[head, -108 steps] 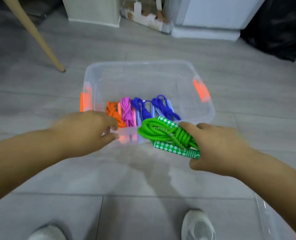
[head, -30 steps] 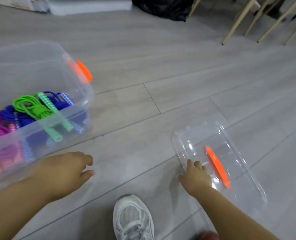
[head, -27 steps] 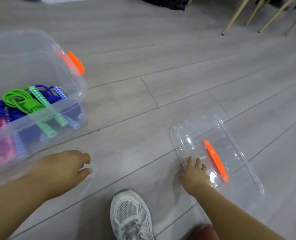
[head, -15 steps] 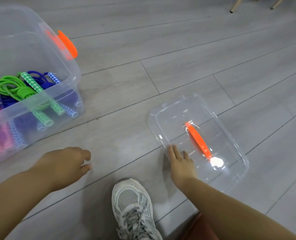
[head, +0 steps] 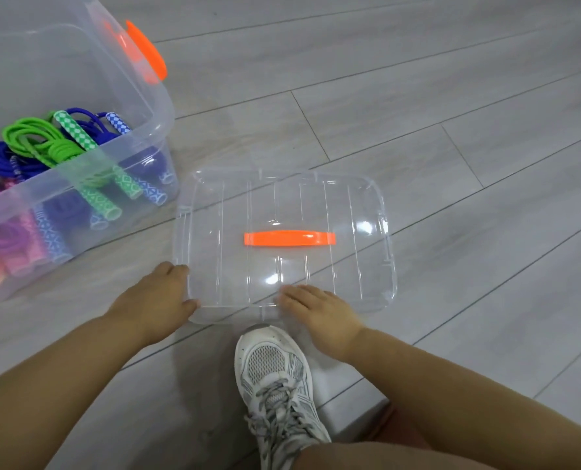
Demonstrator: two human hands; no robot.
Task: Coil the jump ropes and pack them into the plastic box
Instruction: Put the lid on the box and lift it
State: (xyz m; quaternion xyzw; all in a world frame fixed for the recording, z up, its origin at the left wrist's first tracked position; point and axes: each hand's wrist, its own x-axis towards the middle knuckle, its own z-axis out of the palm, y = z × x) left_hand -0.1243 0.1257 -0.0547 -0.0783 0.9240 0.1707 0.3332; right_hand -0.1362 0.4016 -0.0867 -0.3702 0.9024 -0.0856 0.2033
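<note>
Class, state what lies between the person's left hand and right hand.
The near edge of the clear plastic lid with an orange handle, shown in the head view, spans between the left hand and the right hand.

Left hand [head: 153, 301], right hand [head: 319, 317] on clear lid [head: 350, 205]

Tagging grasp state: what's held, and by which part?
The clear lid: left hand has a grip on its near-left corner; right hand rests fingers flat on the near edge.
</note>
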